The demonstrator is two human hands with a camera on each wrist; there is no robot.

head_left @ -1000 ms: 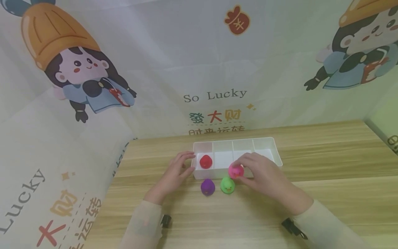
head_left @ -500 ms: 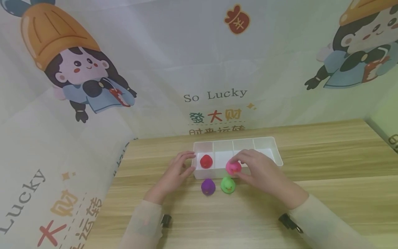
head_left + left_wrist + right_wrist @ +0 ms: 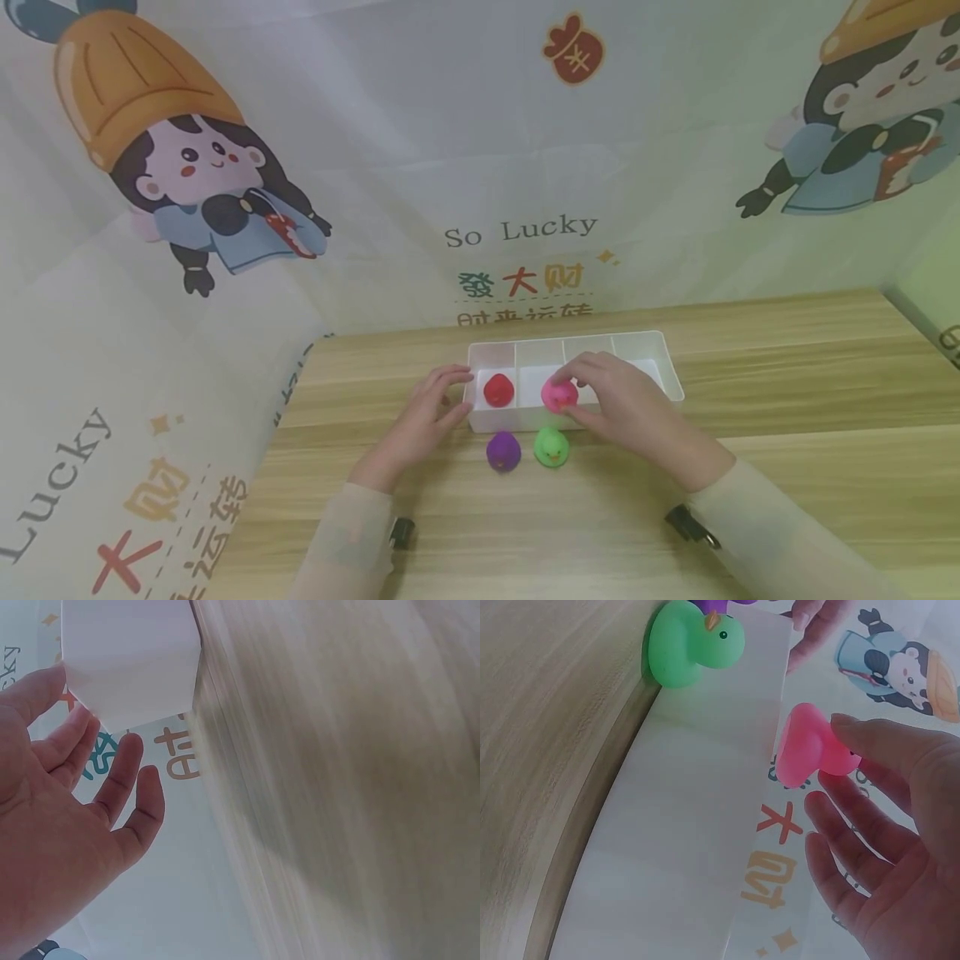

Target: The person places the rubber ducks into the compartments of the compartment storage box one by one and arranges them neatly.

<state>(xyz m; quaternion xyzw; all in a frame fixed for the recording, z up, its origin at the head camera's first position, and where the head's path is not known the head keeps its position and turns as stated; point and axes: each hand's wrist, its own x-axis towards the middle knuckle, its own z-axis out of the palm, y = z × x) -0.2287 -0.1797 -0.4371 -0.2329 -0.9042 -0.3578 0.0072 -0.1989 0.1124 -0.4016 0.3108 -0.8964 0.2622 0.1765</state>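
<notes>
We pinch the pink duck (image 3: 559, 393) in our right hand (image 3: 626, 408) above the white tray (image 3: 670, 375); our left hand (image 3: 420, 417), fingers relaxed, steadies its end. A loose pinch could drop the duck into the wrong compartment

Wooden table (image 3: 787, 392); cartoon-printed backdrop (image 3: 420, 150) behind.

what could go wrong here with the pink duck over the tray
1. The right hand pinches the pink duck only at its edge with fingertips, as the right wrist view shows; it might slip and tumble.
2. The duck hangs near the tray divider, so it might land in the wrong compartment or beside the red duck.
3. The green duck sits against the tray's front wall; the forearm could nudge it.
</notes>
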